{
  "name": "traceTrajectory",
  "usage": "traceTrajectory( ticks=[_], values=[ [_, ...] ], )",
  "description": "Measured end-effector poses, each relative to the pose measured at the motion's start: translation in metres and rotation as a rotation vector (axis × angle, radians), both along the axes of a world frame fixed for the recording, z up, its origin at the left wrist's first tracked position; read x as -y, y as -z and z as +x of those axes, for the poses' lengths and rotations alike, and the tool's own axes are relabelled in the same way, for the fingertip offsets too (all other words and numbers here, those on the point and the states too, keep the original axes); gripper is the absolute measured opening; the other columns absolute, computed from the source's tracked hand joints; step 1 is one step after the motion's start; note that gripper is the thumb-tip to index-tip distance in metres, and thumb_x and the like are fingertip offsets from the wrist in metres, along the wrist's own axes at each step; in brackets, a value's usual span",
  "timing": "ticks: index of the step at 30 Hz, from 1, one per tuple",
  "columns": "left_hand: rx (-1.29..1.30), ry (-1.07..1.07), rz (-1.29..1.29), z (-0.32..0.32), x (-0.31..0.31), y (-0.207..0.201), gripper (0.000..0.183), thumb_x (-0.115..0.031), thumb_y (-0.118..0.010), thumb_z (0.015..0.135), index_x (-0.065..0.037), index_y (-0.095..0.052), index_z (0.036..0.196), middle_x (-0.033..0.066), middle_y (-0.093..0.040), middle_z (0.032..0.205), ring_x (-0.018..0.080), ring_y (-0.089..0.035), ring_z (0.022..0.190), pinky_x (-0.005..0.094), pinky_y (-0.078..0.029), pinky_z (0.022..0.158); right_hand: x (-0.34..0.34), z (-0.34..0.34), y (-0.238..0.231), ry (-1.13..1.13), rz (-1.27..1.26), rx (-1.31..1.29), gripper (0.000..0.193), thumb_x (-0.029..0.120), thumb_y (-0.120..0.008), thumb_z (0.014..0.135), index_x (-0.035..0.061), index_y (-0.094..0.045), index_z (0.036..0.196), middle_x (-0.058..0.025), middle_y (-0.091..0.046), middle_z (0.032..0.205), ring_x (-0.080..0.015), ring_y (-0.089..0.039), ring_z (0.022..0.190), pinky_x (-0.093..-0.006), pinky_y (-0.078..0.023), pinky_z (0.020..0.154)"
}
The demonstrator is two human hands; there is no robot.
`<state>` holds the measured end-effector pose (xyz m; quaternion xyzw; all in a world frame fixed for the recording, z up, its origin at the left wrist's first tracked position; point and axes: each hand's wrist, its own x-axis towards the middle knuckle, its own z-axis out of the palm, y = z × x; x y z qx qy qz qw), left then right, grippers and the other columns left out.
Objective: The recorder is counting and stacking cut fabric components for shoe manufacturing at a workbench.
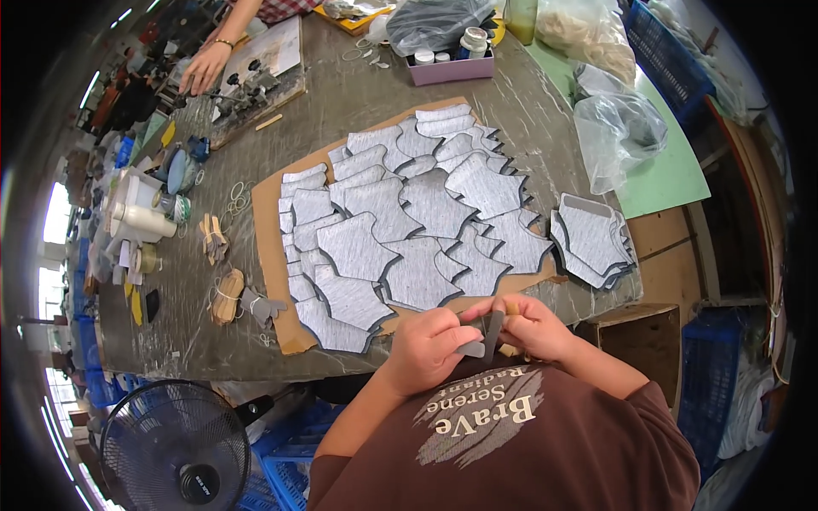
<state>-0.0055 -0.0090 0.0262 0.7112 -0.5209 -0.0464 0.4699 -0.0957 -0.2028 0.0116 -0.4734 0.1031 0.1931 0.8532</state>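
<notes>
Close to my body, at the table's near edge, both hands are closed and almost touching. My left hand [426, 349] pinches a small light grey piece [471, 348]. Between the fingers of my right hand [538, 330] is a narrow dark grey strip [493, 329], whose upper end is partly covered by fingertips. Just beyond my hands, overlapping grey cut pieces [430, 272] with curved, dark edges lie in rows on a brown cardboard sheet [271, 247]. A small stack of similar cut pieces [592, 238] sits at the right of the table.
Bundled tan strips [227, 296] and grey strips [260, 305] lie left of the cardboard. A purple box [452, 71] with jars stands at the far side, and a plastic bag [620, 136] at right. Another person's hand [206, 68] reaches in far left. A black fan [176, 447] stands lower left.
</notes>
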Motion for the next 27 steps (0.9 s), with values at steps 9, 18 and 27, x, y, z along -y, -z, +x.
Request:
traceTrajectory(
  ticks=[9, 18, 27],
  values=[
    [0.019, 0.078, 0.024, 0.003, 0.012, -0.007, 0.024, 0.005, -0.067, 0.065, -0.006, -0.065, 0.085, 0.0062, -0.054, 0.085, 0.0179, -0.056, 0.068, 0.029, -0.046, 0.056, 0.0, -0.002, -0.012, -0.031, -0.13, -0.029, 0.014, 0.005, -0.043, 0.086, 0.0055, -0.055, 0.092, 0.0002, -0.056, 0.077, -0.004, -0.04, 0.055, -0.0219, -0.04, 0.055],
    [-0.9, -0.489, 0.0, 0.019, -0.029, 0.037, 0.021, -0.008, -0.051, 0.093, 0.003, -0.055, 0.111, 0.0026, -0.057, 0.094, 0.0072, -0.056, 0.078, 0.0219, -0.046, 0.072, 0.127, -0.117, 0.017, 0.389, 0.197, 0.101, 0.012, 0.015, -0.058, 0.073, 0.0076, -0.049, 0.075, -0.0026, -0.039, 0.052, -0.0086, -0.033, 0.043, -0.0242, -0.031, 0.042],
    [-1.214, -0.272, 0.028, -0.015, -0.024, 0.02, 0.03, -0.019, -0.046, 0.098, 0.0, -0.052, 0.121, 0.0004, -0.056, 0.073, 0.0002, -0.035, 0.052, 0.0169, -0.038, 0.052, 0.196, -0.268, 0.102, -0.526, -1.632, -0.878, 0.047, 0.015, -0.07, 0.067, 0.009, -0.056, 0.111, -0.0159, -0.066, 0.095, -0.0312, -0.066, 0.077, -0.0378, -0.053, 0.071]
  ],
)
